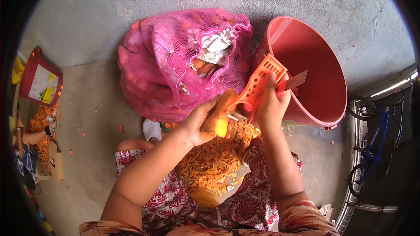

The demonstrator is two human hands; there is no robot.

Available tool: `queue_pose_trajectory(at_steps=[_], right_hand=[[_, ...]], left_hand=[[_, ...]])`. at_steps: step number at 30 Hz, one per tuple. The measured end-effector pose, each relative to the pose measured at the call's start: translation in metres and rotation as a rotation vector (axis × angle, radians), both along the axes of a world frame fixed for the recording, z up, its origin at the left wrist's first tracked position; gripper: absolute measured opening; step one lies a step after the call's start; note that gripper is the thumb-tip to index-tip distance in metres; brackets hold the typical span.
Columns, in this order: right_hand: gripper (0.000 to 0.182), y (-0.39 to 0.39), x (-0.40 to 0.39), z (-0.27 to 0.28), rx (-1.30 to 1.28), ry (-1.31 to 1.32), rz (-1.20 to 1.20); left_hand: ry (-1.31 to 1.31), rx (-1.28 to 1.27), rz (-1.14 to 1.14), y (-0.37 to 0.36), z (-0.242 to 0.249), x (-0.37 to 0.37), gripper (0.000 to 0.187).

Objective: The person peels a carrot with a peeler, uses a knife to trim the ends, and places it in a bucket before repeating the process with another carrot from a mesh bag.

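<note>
My left hand (202, 121) is closed around a thick carrot (222, 124), whose lower end is bright orange. In my right hand (272, 107) is an orange plastic peeler (258, 83) with holes and slots along its handle. The peeler's head is at the carrot, touching it or very close. A flat metal blade (297, 81) sticks out to the right from the same hand; its handle is mostly hidden. Beneath both hands lies a heap of orange peelings (205, 161) on the floor between my legs.
A pink mesh sack (148, 70) of carrots stands against the wall, with a red bucket (317, 61) to its right. Far left are another red bucket (30, 78), more peelings (41, 118) and another person's arm (35, 137). A blue bicycle (376, 144) stands at right.
</note>
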State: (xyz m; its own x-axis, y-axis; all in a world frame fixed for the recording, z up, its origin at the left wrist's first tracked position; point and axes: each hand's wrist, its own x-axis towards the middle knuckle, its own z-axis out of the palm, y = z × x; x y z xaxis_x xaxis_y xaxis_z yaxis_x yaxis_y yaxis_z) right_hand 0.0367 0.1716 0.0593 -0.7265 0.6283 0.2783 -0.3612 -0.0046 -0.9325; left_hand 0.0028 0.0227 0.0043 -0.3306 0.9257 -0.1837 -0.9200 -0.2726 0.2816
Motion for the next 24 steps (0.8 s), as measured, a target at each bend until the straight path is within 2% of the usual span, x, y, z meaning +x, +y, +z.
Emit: queue_pose_trajectory(at_steps=[2,4,7,10,12,14,16,17,18,20,21,23,24], right_hand=[[0.014,-0.006,0.001,-0.006,-0.110,-0.021,0.126],[0.011,-0.011,0.002,-0.010,0.173,-0.144,0.044],[0.011,-0.021,0.005,-0.010,0.350,-0.166,0.013],[0.012,-0.016,0.002,-0.011,0.600,-0.086,-0.126],[0.015,0.008,-0.006,-0.011,0.629,-0.124,-0.357],[0.017,0.047,-0.017,-0.021,0.577,-0.100,-0.597],[0.015,0.046,-0.014,0.003,0.139,-0.021,-0.468],[0.014,0.049,-0.011,-0.002,0.282,-0.070,-0.486],[0.013,0.037,-0.005,0.001,0.164,-0.122,-0.324],[0.014,0.013,-0.001,-0.005,0.529,-0.054,-0.255],[0.015,-0.001,0.001,-0.008,0.565,-0.061,-0.218],[0.017,-0.021,0.007,-0.007,0.685,-0.121,-0.189],[0.018,-0.025,0.007,-0.003,0.600,-0.105,-0.160]], left_hand=[[-0.016,-0.119,0.060,0.004,0.005,0.001,0.034],[-0.037,-0.206,0.100,0.007,0.007,0.001,0.035],[-0.040,-0.263,0.099,0.009,0.011,0.004,0.035],[0.020,-0.193,0.008,0.007,0.012,0.005,0.034],[0.047,-0.044,-0.091,0.004,-0.004,0.001,0.032],[0.096,-0.123,-0.093,0.004,0.009,0.004,0.032],[0.076,-0.179,-0.102,0.004,0.011,0.008,0.032],[0.056,0.038,-0.141,0.002,-0.003,0.005,0.035],[0.059,-0.082,-0.080,0.004,0.002,0.006,0.035],[0.065,-0.329,0.046,0.007,0.014,0.007,0.034],[0.074,-0.241,0.032,0.006,-0.001,0.004,0.035],[0.096,-0.198,-0.020,0.002,0.004,0.002,0.036],[0.105,-0.176,-0.047,0.001,0.006,0.001,0.036]])
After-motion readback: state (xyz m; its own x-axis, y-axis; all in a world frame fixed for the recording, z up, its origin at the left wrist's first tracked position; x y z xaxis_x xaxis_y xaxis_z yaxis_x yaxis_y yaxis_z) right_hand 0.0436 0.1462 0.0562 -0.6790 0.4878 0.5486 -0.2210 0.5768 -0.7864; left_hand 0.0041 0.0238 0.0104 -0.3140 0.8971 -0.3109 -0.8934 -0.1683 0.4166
